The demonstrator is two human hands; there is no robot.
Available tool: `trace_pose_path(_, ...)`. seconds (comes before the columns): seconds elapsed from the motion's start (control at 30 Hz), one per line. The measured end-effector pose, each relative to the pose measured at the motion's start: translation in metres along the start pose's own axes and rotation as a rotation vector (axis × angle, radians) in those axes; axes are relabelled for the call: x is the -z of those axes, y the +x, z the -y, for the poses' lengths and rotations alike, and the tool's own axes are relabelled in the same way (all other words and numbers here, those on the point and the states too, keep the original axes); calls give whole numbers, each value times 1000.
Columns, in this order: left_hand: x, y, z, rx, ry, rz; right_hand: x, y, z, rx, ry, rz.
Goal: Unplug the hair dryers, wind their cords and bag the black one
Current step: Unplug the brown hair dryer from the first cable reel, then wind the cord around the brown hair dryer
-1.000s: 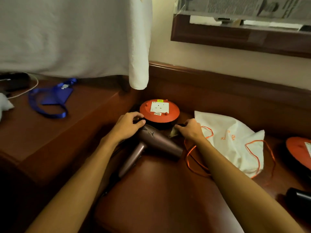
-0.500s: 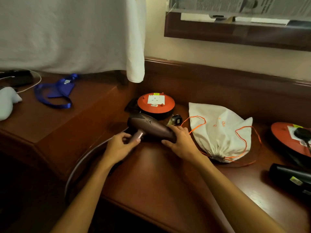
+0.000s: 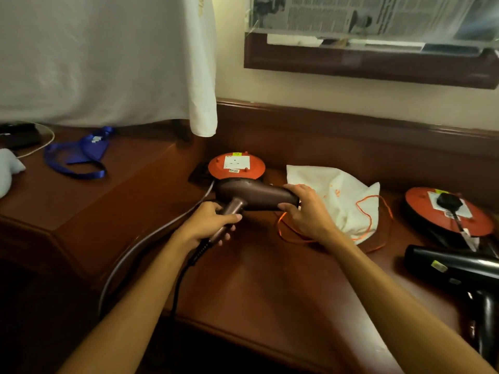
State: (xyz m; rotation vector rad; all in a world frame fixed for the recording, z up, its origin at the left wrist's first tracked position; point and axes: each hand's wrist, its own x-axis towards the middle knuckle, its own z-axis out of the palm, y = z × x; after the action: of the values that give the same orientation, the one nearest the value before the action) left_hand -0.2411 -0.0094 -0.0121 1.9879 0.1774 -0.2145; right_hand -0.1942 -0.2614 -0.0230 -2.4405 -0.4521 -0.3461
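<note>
A brown hair dryer (image 3: 251, 194) is held just above the wooden desk (image 3: 270, 287). My left hand (image 3: 209, 225) grips its handle and my right hand (image 3: 305, 211) holds its nozzle end. Its cord (image 3: 140, 247) loops off the desk's left edge and back up to the handle. Behind it lies an orange extension reel (image 3: 236, 166) with an empty socket. A white drawstring bag (image 3: 334, 195) with orange cords lies to the right. A black hair dryer (image 3: 459, 268) lies at the far right, its black plug (image 3: 448, 202) in a second orange reel (image 3: 445, 217).
A white cloth (image 3: 108, 58) hangs at the back left over a raised desk section holding a blue strap (image 3: 81, 157), a white object (image 3: 8, 168) and a dark device with a white cable. A dark wooden frame (image 3: 364, 63) hangs on the wall.
My left hand moved from the dryer's back to its handle and my right hand took the nozzle. The brown dryer has been lifted and turned sideways in front of the reel.
</note>
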Motion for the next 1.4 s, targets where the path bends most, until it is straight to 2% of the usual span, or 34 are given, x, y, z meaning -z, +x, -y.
trace_pose_path(0.2,-38,14,-45,-15,-52,208,61,-29,-20,-139,-34,-104)
trace_pose_path(0.37,-88,13,-81,-64,-209,320,80,-79,-12,-363,144,-552)
trace_pose_path(0.5,-120,12,-116,-162,-314,369,74,-104,10,-375,240,-643)
trace_pose_path(0.57,-132,12,-128,-270,-279,342,79,-102,18,-425,361,-607)
trace_pose_path(0.63,-145,10,-136,-360,-252,310,92,-90,21,-516,614,-564)
trace_pose_path(0.73,-162,-1,-140,-451,-211,295,114,-68,17,-610,809,-623)
trace_pose_path(0.8,-170,-4,-138,-516,-170,278,125,-62,11,-653,760,-591)
trace_pose_path(0.9,-167,1,-139,-543,-127,308,138,-71,5,-575,393,-430)
trace_pose_path(0.97,-159,7,-142,-527,-120,365,151,-81,6,-427,163,-482)
trace_pose_path(1.03,-155,12,-142,-500,-173,415,164,-92,8,-305,98,-552)
trace_pose_path(1.13,-159,19,-144,-351,-361,498,166,-99,1,-261,218,-477)
trace_pose_path(1.23,-165,17,-148,-118,-663,674,153,-92,-9,-370,422,-451)
trace_pose_path(1.33,-172,8,-145,-140,-804,755,147,-77,-14,-515,727,-375)
trace_pose_path(1.4,-177,1,-143,-226,-751,705,141,-67,-13,-543,873,-311)
